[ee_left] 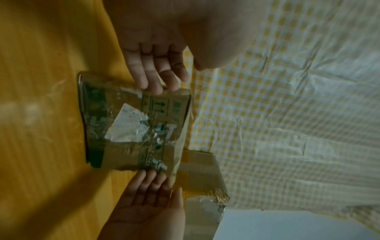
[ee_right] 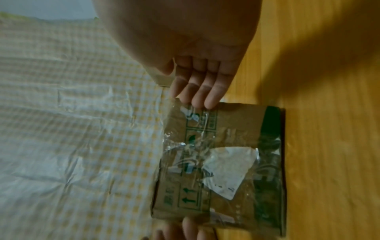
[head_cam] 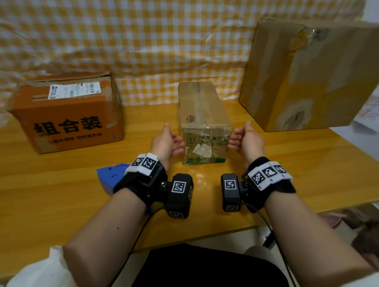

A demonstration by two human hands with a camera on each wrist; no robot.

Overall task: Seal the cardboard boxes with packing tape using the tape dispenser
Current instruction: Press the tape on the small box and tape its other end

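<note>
A small brown cardboard box with clear tape along its top and a torn label on its near face lies in the middle of the wooden table. My left hand is at its left side and my right hand at its right side, palms facing the box. In both wrist views the straight fingertips meet the edges of the box. Neither hand holds anything. A blue tape dispenser lies on the table, partly hidden behind my left wrist.
An orange printed box stands at the back left. A large brown box leans at the back right. A checked yellow cloth hangs behind the table. The table's front edge runs under my forearms.
</note>
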